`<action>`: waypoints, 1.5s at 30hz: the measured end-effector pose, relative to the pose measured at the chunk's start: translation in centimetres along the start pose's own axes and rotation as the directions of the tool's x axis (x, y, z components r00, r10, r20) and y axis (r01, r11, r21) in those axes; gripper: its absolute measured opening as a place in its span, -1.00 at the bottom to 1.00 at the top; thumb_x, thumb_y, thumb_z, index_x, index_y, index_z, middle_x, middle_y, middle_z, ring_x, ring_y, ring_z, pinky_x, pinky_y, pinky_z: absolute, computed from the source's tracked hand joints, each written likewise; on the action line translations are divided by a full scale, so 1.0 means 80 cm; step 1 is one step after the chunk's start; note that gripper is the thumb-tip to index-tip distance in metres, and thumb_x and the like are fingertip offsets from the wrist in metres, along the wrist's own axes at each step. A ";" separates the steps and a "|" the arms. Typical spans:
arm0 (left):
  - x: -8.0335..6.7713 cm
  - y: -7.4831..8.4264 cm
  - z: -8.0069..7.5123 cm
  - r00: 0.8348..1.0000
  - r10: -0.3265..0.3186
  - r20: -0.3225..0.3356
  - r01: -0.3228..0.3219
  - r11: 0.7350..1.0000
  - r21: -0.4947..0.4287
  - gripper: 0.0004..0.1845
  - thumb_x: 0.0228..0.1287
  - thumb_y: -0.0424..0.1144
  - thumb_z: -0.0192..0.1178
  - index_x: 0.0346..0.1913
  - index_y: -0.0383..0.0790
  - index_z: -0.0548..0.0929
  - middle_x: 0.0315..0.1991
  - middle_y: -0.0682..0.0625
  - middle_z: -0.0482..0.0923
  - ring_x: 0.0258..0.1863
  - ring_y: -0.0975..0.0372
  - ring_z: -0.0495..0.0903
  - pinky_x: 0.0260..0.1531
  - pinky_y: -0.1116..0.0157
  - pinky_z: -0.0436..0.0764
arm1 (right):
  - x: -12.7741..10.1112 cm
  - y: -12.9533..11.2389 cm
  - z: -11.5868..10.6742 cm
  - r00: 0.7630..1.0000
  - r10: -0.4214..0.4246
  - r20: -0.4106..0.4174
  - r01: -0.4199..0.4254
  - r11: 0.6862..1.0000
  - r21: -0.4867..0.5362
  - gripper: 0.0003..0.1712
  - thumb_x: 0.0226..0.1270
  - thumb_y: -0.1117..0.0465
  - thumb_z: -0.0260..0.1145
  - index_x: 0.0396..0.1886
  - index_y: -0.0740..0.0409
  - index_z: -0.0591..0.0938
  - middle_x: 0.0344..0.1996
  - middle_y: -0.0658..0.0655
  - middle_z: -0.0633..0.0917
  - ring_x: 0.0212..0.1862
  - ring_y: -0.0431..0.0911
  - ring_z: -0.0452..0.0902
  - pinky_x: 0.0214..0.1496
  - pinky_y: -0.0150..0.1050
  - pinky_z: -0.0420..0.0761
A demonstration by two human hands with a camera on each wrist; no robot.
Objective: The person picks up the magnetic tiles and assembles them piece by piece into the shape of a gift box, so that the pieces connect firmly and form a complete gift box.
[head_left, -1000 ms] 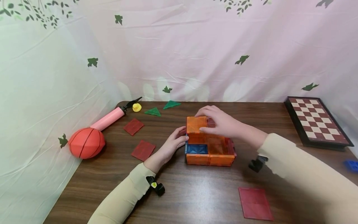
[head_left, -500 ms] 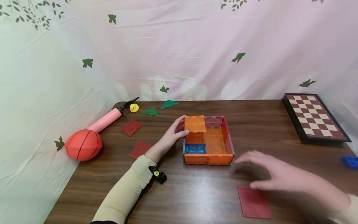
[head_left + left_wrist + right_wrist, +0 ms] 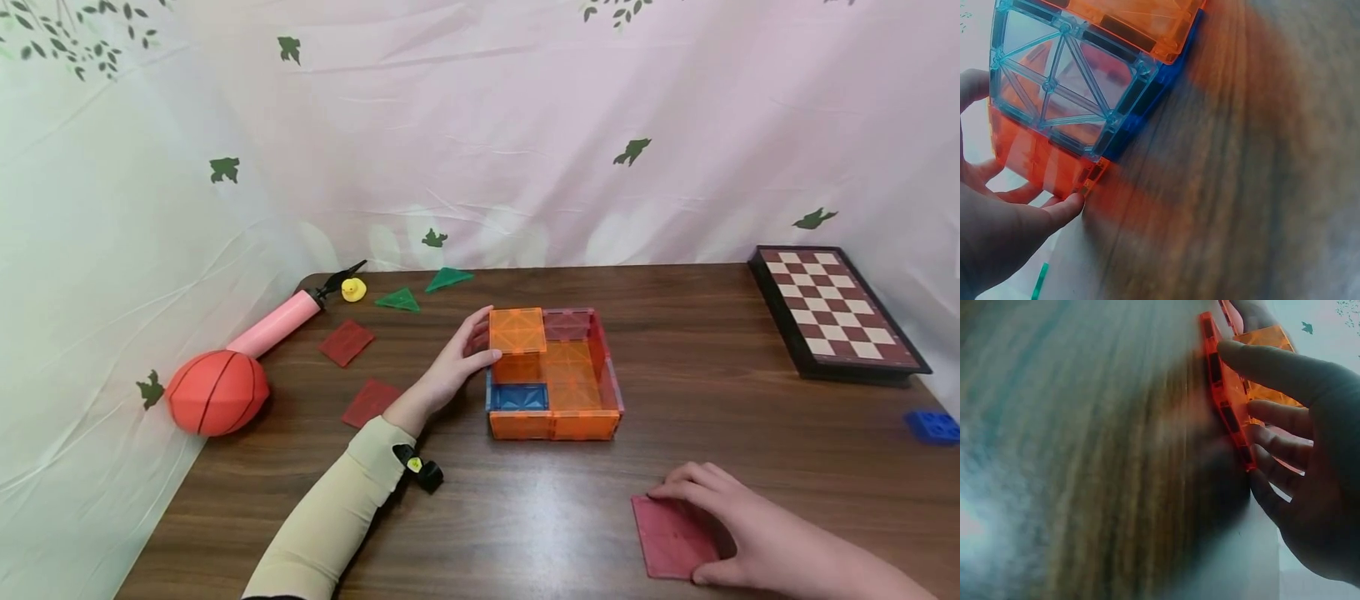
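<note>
Thin, stiff, light red magnetic tile (image 3: 672, 536) lying flat near front table edge, right hand (image 3: 731, 521) spread on top; probably slippery, better pinched at 1 lifted edge; left hand (image 3: 457, 362) with straight fingers against tile box (image 3: 553, 375).

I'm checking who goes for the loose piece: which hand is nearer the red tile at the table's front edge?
Right. The right hand rests on the red tile; the left hand is far off, touching the tile box.
</note>
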State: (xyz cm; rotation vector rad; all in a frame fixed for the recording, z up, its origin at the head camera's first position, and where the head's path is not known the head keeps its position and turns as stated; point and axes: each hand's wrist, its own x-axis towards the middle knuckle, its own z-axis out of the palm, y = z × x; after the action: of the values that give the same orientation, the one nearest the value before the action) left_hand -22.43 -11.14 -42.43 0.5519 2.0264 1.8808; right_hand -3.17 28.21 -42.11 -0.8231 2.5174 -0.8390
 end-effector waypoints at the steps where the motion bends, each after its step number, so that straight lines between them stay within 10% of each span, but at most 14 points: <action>1: 0.000 0.001 0.001 1.000 0.001 -0.003 -0.001 1.000 -0.002 -0.23 0.48 -0.27 0.18 0.63 -0.01 0.08 0.53 -0.15 0.15 0.48 0.00 0.21 0.37 -0.03 0.34 | 0.002 -0.001 -0.001 1.000 0.008 0.006 -0.008 1.000 -0.009 -0.23 0.15 -0.31 0.50 0.36 -0.39 0.48 0.12 -0.17 0.46 0.03 -0.28 0.35 -0.14 -0.40 0.55; 9: 0.001 0.001 0.003 1.000 0.013 -0.004 -0.013 1.000 -0.008 -0.22 0.48 -0.28 0.18 0.63 -0.10 0.05 0.53 -0.18 0.14 0.49 -0.02 0.21 0.37 -0.02 0.34 | 0.012 -0.015 -0.002 0.990 0.106 0.088 -0.106 0.994 -0.010 -0.17 0.01 -0.37 0.55 0.31 -0.45 0.49 0.10 -0.18 0.43 0.01 -0.21 0.34 -0.20 -0.38 0.55; 27: 0.000 -0.006 0.001 1.000 0.008 -0.010 -0.008 1.000 0.004 -0.21 0.49 -0.26 0.18 0.64 -0.10 0.04 0.52 -0.15 0.17 0.46 0.02 0.24 0.37 0.00 0.35 | 0.042 -0.030 -0.062 0.981 -0.176 -0.078 0.175 0.984 -0.011 -0.13 0.08 -0.04 0.64 0.41 -0.33 0.47 0.16 -0.17 0.42 0.05 -0.25 0.42 -0.07 -0.29 0.62; 33: -0.001 -0.005 0.000 1.000 0.006 -0.010 -0.006 1.000 -0.003 -0.23 0.49 -0.26 0.19 0.63 -0.04 0.08 0.53 -0.14 0.16 0.48 0.02 0.23 0.38 0.00 0.34 | 0.080 -0.040 -0.106 0.943 -0.266 -0.197 0.242 0.960 -0.139 -0.06 -0.03 0.08 0.70 0.41 -0.26 0.50 0.17 -0.17 0.43 0.07 -0.24 0.40 -0.04 -0.24 0.62; 45: -0.002 -0.003 0.002 1.000 0.003 -0.011 -0.003 1.000 -0.014 -0.24 0.49 -0.25 0.19 0.62 -0.01 0.10 0.53 -0.13 0.16 0.47 0.03 0.24 0.38 0.01 0.34 | 0.189 -0.026 -0.146 0.951 -0.173 -0.256 0.135 0.978 -0.157 -0.15 0.01 0.11 0.65 0.35 0.02 0.54 0.14 0.02 0.44 0.18 -0.01 0.26 -0.09 0.01 0.65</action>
State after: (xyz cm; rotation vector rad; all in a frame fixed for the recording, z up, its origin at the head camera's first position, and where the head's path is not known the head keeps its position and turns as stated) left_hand -22.23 -11.11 -42.64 0.5419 2.0194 1.9020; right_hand -19.63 22.34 -34.20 -1.0245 2.8030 -0.8860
